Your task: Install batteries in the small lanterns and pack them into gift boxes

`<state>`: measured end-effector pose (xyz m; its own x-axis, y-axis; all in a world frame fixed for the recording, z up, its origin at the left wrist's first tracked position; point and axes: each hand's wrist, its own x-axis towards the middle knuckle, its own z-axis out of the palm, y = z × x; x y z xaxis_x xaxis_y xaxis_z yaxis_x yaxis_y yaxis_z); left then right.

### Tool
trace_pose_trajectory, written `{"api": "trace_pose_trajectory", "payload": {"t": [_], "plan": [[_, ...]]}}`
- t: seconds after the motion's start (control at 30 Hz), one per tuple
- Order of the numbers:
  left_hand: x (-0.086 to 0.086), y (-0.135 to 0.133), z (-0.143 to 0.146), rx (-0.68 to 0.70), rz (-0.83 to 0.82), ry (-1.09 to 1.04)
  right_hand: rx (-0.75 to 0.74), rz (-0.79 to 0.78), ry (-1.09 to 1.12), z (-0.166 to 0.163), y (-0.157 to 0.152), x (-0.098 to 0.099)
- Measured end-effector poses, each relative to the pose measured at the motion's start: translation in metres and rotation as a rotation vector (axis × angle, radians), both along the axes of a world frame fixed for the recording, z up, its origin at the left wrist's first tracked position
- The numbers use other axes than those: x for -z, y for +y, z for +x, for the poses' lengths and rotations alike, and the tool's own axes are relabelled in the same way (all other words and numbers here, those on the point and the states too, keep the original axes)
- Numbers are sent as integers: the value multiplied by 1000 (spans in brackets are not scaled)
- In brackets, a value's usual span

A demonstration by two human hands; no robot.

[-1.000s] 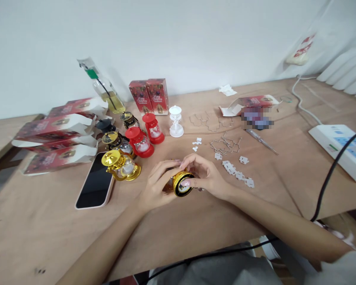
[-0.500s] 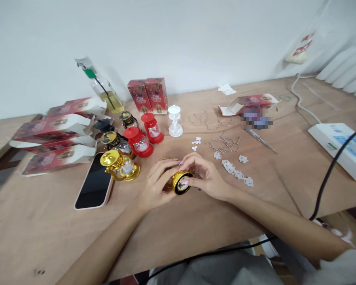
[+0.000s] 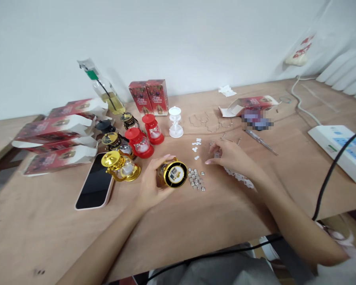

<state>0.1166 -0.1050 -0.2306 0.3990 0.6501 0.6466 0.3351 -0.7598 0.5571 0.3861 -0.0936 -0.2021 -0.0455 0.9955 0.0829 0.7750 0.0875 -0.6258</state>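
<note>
My left hand [image 3: 154, 180] is closed round a small gold lantern [image 3: 173, 174], lying on its side with its round black-and-gold base facing me. Just right of it lies a cluster of small silver button cells [image 3: 196, 179] on the table. My right hand [image 3: 230, 156] is off the lantern and reaches over the bent wire handles [image 3: 225, 138] and small white plastic pieces [image 3: 240, 178]; its fingers are curled down at a small white piece, and I cannot make out whether they hold it.
Finished gold, red and black lanterns [image 3: 130, 146] and a white one [image 3: 175, 122] stand at left-centre. A phone [image 3: 95, 182] lies beside them. Red boxes [image 3: 56, 138], an oil bottle [image 3: 106, 91], a screwdriver [image 3: 261, 140], a power strip [image 3: 341, 150] and a black cable [image 3: 329, 178] surround the work area.
My right hand has let go of the gold lantern and moved right and away to the wire and plastic parts. The button cells, hidden before, now show. The left hand keeps the lantern.
</note>
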Motion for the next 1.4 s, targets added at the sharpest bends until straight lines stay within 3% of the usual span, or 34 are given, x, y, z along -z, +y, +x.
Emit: {"api": "trace_pose_trajectory", "payload": {"t": [0.37, 0.8, 1.03, 1.4], "plan": [[-2, 2, 0, 44, 18, -70, 3, -199, -182, 11, 3, -14], [-5, 1, 1, 48, 53, -44, 19, -207, -230, 11, 2, -14], [-4, 0, 1, 44, 42, -40, -36, -135, -211, 5, 0, -17], [-4, 1, 1, 48, 41, -44, -23, -218, -260, 12, 0, -21]]}}
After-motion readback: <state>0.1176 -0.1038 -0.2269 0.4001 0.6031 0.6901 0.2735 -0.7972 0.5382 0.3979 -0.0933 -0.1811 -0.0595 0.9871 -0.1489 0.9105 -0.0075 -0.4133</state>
